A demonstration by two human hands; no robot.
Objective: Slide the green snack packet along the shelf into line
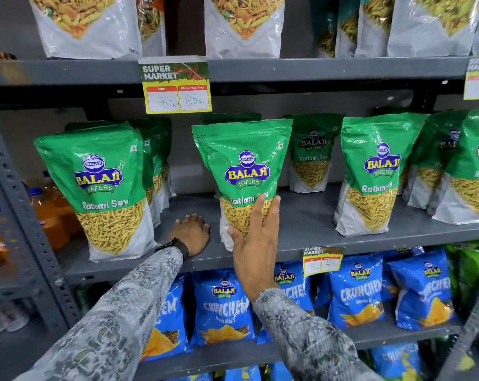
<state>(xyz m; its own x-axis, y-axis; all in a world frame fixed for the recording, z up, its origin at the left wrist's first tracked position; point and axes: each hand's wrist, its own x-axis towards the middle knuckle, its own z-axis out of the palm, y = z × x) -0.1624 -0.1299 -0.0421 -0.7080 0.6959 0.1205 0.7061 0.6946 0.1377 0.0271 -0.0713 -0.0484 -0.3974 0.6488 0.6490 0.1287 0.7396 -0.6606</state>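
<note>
A green Balaji Ratlami Sev snack packet stands upright in the middle of the grey shelf. My right hand lies flat against its lower front, fingers spread, thumb at its lower left edge. My left hand rests palm down on the bare shelf just left of the packet, not touching it. Matching green packets stand to the left and to the right, with more behind them.
White snack bags fill the shelf above. A price tag hangs from that shelf's edge. Blue Crunchem packets fill the shelf below. A perforated grey upright stands at left, orange bottles beyond it.
</note>
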